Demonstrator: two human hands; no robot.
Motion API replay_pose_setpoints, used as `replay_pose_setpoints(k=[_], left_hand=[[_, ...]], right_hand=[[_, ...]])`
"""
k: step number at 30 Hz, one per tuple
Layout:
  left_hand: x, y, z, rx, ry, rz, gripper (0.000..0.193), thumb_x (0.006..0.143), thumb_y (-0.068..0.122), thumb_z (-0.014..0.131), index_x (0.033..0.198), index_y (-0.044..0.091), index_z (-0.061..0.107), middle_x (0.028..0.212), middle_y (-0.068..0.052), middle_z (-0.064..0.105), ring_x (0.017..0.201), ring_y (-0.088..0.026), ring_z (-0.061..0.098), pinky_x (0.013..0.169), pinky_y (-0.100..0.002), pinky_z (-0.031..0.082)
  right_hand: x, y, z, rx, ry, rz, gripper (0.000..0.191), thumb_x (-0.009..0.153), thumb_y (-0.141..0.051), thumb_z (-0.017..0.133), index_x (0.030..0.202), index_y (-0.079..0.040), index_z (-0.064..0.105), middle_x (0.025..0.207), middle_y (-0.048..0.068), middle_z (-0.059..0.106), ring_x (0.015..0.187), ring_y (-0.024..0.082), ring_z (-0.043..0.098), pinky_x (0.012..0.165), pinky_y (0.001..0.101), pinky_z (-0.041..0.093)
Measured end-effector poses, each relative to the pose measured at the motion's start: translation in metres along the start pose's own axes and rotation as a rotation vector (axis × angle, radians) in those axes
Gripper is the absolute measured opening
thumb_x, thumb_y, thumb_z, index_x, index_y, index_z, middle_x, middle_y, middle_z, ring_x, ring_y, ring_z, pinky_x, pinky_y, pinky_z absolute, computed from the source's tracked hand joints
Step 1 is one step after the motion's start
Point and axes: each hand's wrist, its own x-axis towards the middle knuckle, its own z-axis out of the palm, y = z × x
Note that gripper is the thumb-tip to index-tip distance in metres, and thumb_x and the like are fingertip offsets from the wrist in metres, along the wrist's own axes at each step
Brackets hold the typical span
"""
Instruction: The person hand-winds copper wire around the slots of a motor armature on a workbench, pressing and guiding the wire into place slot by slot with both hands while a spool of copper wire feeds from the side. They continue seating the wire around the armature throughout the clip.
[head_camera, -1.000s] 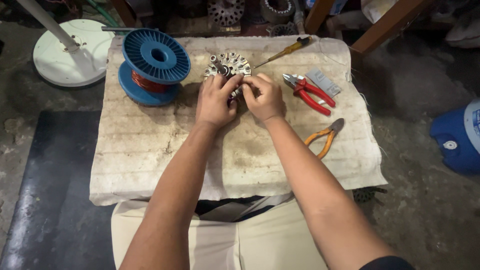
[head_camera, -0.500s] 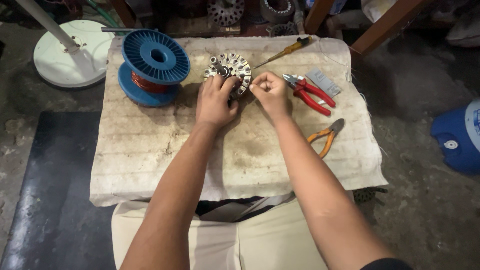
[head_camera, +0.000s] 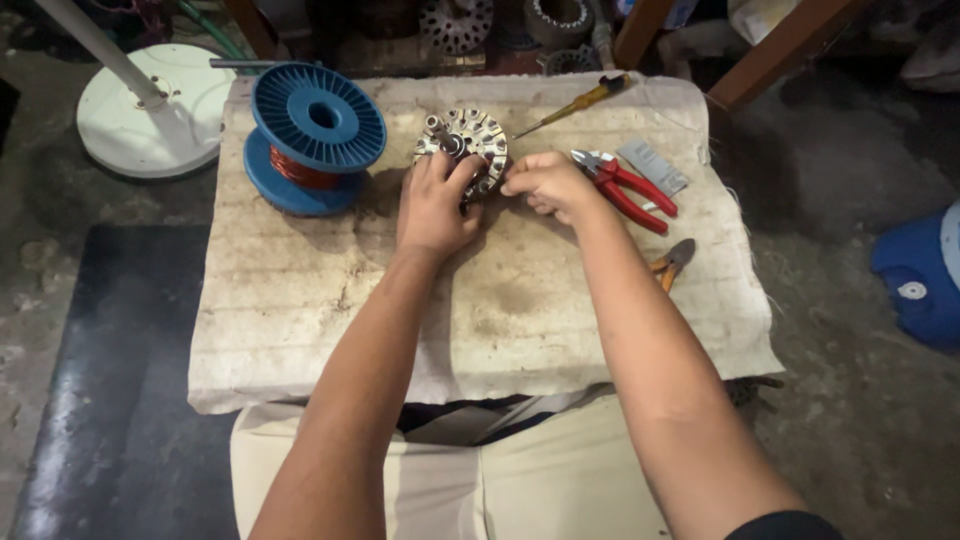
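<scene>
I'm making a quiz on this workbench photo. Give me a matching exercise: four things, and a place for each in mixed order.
Things:
1. blue spool
2. yellow-handled screwdriver
3. red-handled pliers
4. round metal motor core

Places:
A. under the left hand fingertips
B. far edge of the pad
C. left of the motor core
D. just right of the right hand

Pairs: 1-C, 2-B, 3-D, 4-A

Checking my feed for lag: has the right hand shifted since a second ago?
Yes. The right hand has drawn slightly right, away from the motor stator, toward the red pliers.
</scene>
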Motion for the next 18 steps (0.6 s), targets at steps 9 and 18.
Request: replay_pose_setpoints(k=[9,18], left_hand=[[0.002,0.001,0.001,0.012,-0.003,-0.02,0.058,0.071,0.019,0.077,0.128,0.019,0.065,0.107,-0.011,0.055,0.108,-0.035,0.054,0.096,-0.047,0.045],[0.001,0.0,0.006,0.047,0.009,-0.005,0.058,0.076,0.023,0.078,0.131,0.012,0.063,0.111,-0.012,0.056,0.108,-0.036,0.053,0.095,-0.048,0.046]], right_hand=[[0.006,-0.009,0.028,-0.7,0.623,-0.376,0.011,0.072,-0.014,0.07,0.082,-0.01,0.073,0.081,0.016,0.073,0.075,0.03,0.073,0.072,0.0411,0.056],[-0.023,-0.01,0.058,-0.698,0.868,-0.324,0.016,0.083,-0.022,0.07,0.076,-0.008,0.064,0.078,0.015,0.068,0.075,0.039,0.066,0.064,0.0506,0.051]])
